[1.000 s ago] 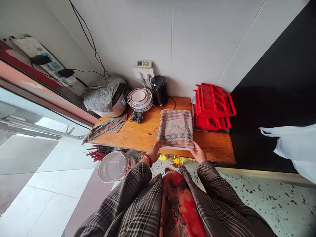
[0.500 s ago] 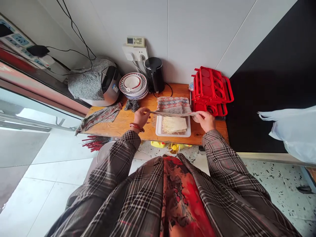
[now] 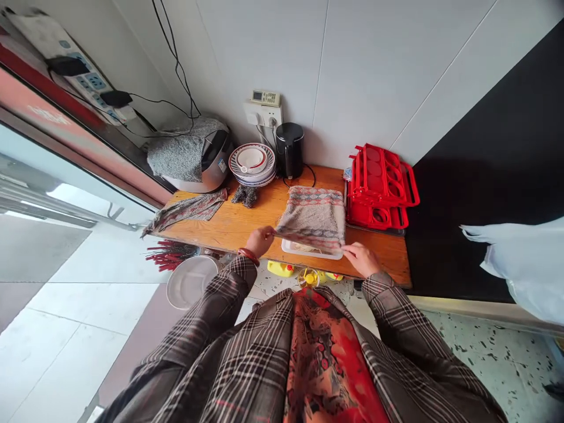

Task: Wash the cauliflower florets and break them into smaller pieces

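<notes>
A grey towel with red-patterned bands point(image 3: 314, 214) is stretched between my two hands. My left hand point(image 3: 260, 241) pinches its near left corner, and my right hand point(image 3: 361, 258) pinches the near right corner. The towel's far end rests on the wooden table. Beneath its near edge sits a white plastic tray point(image 3: 288, 247), with only its front rim and a little of its pale contents showing. The enoki mushrooms seen in it earlier are almost wholly hidden by the cloth.
Red plastic racks point(image 3: 381, 185) stand to the right of the towel. Behind are a black kettle point(image 3: 289, 150) and stacked plates point(image 3: 252, 164); a steel scrubber point(image 3: 245, 196), a rag point(image 3: 189, 211) and a cloth-covered rice cooker point(image 3: 214, 170) lie left. Yellow-capped bottles point(image 3: 311, 277) stand under the wooden table point(image 3: 247, 220).
Both hands have drawn the towel's near edge toward my body and down, so that it now covers most of the tray and mushrooms. The camera view has shifted somewhat.
</notes>
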A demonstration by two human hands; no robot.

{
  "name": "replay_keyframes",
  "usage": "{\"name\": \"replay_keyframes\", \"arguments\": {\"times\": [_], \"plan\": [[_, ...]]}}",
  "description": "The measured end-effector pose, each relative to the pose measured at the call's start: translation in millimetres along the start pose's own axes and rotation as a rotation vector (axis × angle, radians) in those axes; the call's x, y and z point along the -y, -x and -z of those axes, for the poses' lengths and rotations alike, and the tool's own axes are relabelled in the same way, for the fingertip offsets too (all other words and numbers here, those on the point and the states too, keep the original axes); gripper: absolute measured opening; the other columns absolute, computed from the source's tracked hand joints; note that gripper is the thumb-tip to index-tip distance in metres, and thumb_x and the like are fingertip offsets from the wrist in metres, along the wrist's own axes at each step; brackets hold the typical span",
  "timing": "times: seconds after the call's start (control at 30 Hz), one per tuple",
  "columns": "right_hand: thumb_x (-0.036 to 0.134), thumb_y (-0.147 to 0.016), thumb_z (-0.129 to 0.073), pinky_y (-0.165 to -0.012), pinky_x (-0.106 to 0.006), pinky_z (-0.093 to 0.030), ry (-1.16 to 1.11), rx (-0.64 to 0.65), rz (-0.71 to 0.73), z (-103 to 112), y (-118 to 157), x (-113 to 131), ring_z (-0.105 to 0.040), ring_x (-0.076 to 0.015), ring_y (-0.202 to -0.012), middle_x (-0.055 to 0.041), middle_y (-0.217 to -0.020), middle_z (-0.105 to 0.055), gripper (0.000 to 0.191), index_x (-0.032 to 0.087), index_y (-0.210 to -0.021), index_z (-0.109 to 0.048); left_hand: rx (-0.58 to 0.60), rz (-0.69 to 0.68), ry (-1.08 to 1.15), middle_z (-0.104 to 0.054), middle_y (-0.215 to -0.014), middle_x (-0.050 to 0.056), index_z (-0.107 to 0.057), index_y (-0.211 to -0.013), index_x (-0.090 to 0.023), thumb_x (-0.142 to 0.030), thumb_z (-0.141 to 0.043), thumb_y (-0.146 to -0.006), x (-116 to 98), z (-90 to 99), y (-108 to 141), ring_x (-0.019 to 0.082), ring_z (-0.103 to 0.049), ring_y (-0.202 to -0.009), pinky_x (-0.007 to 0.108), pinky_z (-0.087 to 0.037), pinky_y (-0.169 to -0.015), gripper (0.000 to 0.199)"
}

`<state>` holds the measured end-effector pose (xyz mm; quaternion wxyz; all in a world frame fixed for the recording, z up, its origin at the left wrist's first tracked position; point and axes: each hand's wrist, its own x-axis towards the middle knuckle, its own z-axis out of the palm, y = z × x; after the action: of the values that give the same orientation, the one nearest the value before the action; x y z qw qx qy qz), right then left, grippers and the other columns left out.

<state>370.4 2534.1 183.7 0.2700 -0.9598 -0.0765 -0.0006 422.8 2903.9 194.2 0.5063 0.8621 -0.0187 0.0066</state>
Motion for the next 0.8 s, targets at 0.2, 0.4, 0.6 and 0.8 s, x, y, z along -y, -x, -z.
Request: {"name": "replay_keyframes", "arguments": {"times": [0.2,0.4,0.6,0.8], "plan": [[0.039,-0.095,-0.040,-0.089,-0.039,-0.051,-0.087,-0.070,0.099,-33,1,6,-0.066,-0.0242,-0.096,-0.0102,-0.110,-0.069,0.039,0.023,-0.113,-0.071,0.017,0.259,-0.099,-0.072,-0.087,0.008,-0.069,-0.089,-0.015,-0.008,-0.054,-0.066,30,-8.2,73,0.015,-0.063,-0.067,0.032,-0.052,-0.075,0.029],[0.040,-0.094,-0.040,-0.107,-0.047,-0.043,-0.147,-0.012,0.474,-114,-29,59,-0.055,-0.0287,-0.125,-0.0111,-0.136,-0.058,0.047,0.025,-0.136,-0.055,-0.143,0.491,0.141,-0.069,-0.080,0.007,-0.065,-0.093,-0.013,-0.021,-0.052,-0.074,40,-1.9,149,0.017,-0.066,-0.063,0.026,-0.048,-0.052,0.024],[0.035,-0.088,-0.047,-0.100,-0.054,-0.047,0.005,0.012,0.639,-183,-25,77,-0.048,-0.0358,-0.132,-0.0074,-0.152,-0.042,0.061,0.033,-0.149,-0.039,-0.372,0.674,0.454,-0.067,-0.081,0.005,-0.062,-0.091,-0.016,-0.035,-0.061,-0.068,54,8.3,244,0.018,-0.066,-0.066,0.026,-0.046,-0.052,0.030],[0.040,-0.086,-0.048,-0.092,-0.063,-0.046,0.056,-0.065,0.687,-192,-19,64,-0.049,-0.0434,-0.129,-0.0030,-0.154,-0.038,0.057,0.047,-0.142,-0.044,-0.587,0.749,0.576,-0.064,-0.080,0.002,-0.062,-0.090,-0.017,-0.042,-0.063,-0.065,74,18.2,312,0.015,-0.065,-0.064,0.024,-0.045,-0.051,0.036]]}}
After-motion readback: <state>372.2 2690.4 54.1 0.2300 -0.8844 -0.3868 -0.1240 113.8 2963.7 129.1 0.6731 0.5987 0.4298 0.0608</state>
